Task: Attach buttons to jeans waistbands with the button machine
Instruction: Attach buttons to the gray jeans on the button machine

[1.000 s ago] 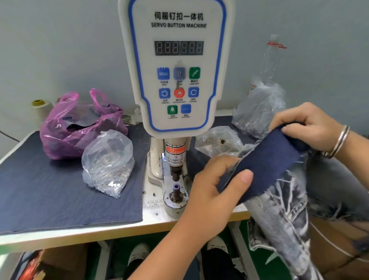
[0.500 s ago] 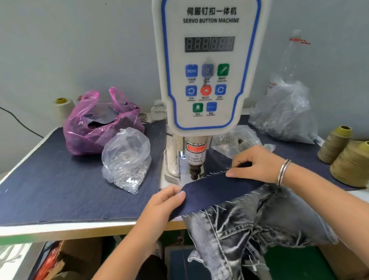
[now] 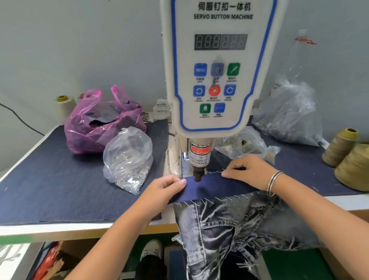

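The white and blue servo button machine [image 3: 223,58] stands at the middle of the table. Its dark punch head [image 3: 198,175] comes down onto a dark blue jeans waistband [image 3: 213,188] stretched flat under it. My left hand [image 3: 161,190] pinches the waistband's left end just left of the punch. My right hand [image 3: 249,170], with bangles on the wrist, grips the band's upper edge to the right of the punch. The washed grey jeans [image 3: 224,226] hang over the table's front edge.
A clear bag of silver buttons [image 3: 128,163] lies left of the machine, with a pink bag [image 3: 99,121] behind it. More clear bags [image 3: 288,115] sit to the right. Olive thread cones [image 3: 360,164] stand at the right edge. A dark denim mat [image 3: 51,184] covers the table.
Both hands carried the waistband from the right onto the table and slid it under the punch head. The band now lies flat and taut between them.
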The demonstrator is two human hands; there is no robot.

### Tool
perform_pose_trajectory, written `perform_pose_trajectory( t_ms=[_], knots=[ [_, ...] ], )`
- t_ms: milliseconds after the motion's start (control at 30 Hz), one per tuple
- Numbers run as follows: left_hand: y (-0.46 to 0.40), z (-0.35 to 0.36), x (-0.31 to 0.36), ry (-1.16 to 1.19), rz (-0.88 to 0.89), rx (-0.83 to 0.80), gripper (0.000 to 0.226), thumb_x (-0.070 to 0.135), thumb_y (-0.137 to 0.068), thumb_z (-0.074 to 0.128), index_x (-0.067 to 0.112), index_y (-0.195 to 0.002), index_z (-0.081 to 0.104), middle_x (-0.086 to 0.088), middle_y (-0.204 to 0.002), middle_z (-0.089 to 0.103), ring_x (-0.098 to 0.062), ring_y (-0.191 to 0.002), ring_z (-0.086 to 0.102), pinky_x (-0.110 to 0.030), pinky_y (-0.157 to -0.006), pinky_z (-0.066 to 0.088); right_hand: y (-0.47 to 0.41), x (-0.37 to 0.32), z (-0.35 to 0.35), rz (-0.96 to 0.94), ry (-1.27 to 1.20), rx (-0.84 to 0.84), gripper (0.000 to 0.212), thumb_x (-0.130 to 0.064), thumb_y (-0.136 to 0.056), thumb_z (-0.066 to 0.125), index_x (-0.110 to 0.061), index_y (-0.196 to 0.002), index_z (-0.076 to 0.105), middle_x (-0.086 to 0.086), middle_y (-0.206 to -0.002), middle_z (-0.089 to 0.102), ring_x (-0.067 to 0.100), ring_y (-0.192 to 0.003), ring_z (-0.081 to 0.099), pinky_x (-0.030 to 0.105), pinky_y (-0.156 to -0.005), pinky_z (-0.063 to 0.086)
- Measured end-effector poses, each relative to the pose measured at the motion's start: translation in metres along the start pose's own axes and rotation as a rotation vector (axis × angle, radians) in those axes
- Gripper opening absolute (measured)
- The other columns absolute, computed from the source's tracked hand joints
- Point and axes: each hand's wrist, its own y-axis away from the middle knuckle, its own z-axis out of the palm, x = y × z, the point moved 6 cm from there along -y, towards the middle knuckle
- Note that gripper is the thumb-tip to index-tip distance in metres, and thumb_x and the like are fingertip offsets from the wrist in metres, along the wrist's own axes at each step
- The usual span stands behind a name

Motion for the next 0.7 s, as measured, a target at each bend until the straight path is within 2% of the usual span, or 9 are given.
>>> perform_pose_trajectory(
  t_ms=[67,133,233,333,400,500,567,633,700],
  knots=[
    [-0.005,-0.002,0.0,0.059,-0.01,-0.003,0.032,0.032,-0.096,0.056,0.026,-0.065,0.057,0.003,-0.071,0.052,-0.011,-0.07,0.046,-0.028,-0.072,0.033,-0.003,0.0,0.0,0.011,-0.003,0.005,0.02,-0.025,-0.088,0.068,-0.015,-0.071,0.072,0.005,-0.077,0.07,-0.001,-0.063,0.053,0.011,-0.065,0.041],
    [-0.008,-0.001,-0.001,0.065,-0.026,-0.031,0.025,0.033,-0.097,0.055,0.018,-0.077,0.058,-0.002,-0.079,0.054,-0.015,-0.077,0.048,-0.031,-0.077,0.033,-0.005,-0.001,0.003,0.026,0.062,-0.059,0.022,-0.026,-0.091,0.065,-0.013,-0.073,0.07,0.005,-0.071,0.066,0.001,-0.062,0.051,0.009,-0.065,0.04],
    [-0.011,0.002,-0.006,0.065,-0.033,-0.07,0.021,0.032,-0.098,0.054,0.014,-0.088,0.058,-0.002,-0.082,0.056,-0.014,-0.08,0.049,-0.03,-0.076,0.035,-0.006,-0.004,0.012,0.034,0.303,-0.228,0.021,-0.028,-0.097,0.053,-0.027,-0.077,0.059,-0.014,-0.074,0.059,0.0,-0.068,0.05,0.009,-0.065,0.037],
    [-0.013,0.005,-0.007,0.081,-0.02,-0.092,0.02,0.031,-0.098,0.053,0.013,-0.088,0.057,0.0,-0.081,0.056,-0.013,-0.079,0.049,-0.027,-0.074,0.036,-0.01,-0.006,0.023,0.052,0.476,-0.304,0.013,-0.019,-0.1,0.045,-0.021,-0.097,0.057,-0.008,-0.089,0.056,0.011,-0.084,0.05,0.021,-0.072,0.032],
    [-0.015,0.005,-0.008,0.087,-0.013,-0.096,0.02,0.03,-0.098,0.053,0.012,-0.089,0.057,-0.001,-0.082,0.056,-0.013,-0.079,0.048,-0.028,-0.074,0.035,-0.011,-0.005,0.027,0.074,0.501,-0.307,0.017,-0.012,-0.099,0.041,-0.018,-0.108,0.055,-0.004,-0.095,0.053,0.015,-0.089,0.047,0.025,-0.073,0.03],
    [-0.018,0.006,-0.012,0.098,-0.006,-0.104,0.02,0.029,-0.098,0.053,0.014,-0.086,0.056,0.002,-0.079,0.057,-0.012,-0.075,0.049,-0.026,-0.072,0.036,-0.009,-0.001,0.031,0.11,0.392,-0.278,0.023,-0.005,-0.097,0.037,-0.026,-0.094,0.046,-0.004,-0.095,0.052,0.016,-0.088,0.047,0.027,-0.073,0.031],
    [-0.02,0.006,-0.012,0.136,-0.004,-0.113,0.02,0.027,-0.098,0.053,0.016,-0.082,0.056,0.005,-0.076,0.058,-0.009,-0.071,0.05,-0.022,-0.069,0.037,-0.007,0.002,0.033,0.141,0.286,-0.233,0.034,-0.001,-0.093,0.035,-0.031,-0.08,0.044,-0.006,-0.085,0.052,0.013,-0.08,0.046,0.028,-0.07,0.034],
    [-0.022,0.007,-0.012,0.184,-0.006,-0.119,0.022,0.025,-0.098,0.052,0.017,-0.079,0.056,0.005,-0.074,0.058,-0.007,-0.069,0.05,-0.022,-0.066,0.037,-0.006,0.004,0.034,0.166,0.121,-0.153,0.038,0.003,-0.09,0.036,-0.029,-0.071,0.046,-0.007,-0.074,0.049,0.011,-0.073,0.043,0.029,-0.068,0.033],
    [-0.025,0.008,-0.011,0.214,-0.012,-0.12,0.023,0.022,-0.098,0.052,0.018,-0.076,0.054,0.004,-0.073,0.056,-0.009,-0.067,0.048,-0.023,-0.064,0.035,-0.005,0.005,0.034,0.162,-0.115,-0.044,0.029,-0.001,-0.092,0.043,-0.015,-0.07,0.054,0.001,-0.07,0.051,0.011,-0.074,0.042,0.032,-0.072,0.032]
  ],
)
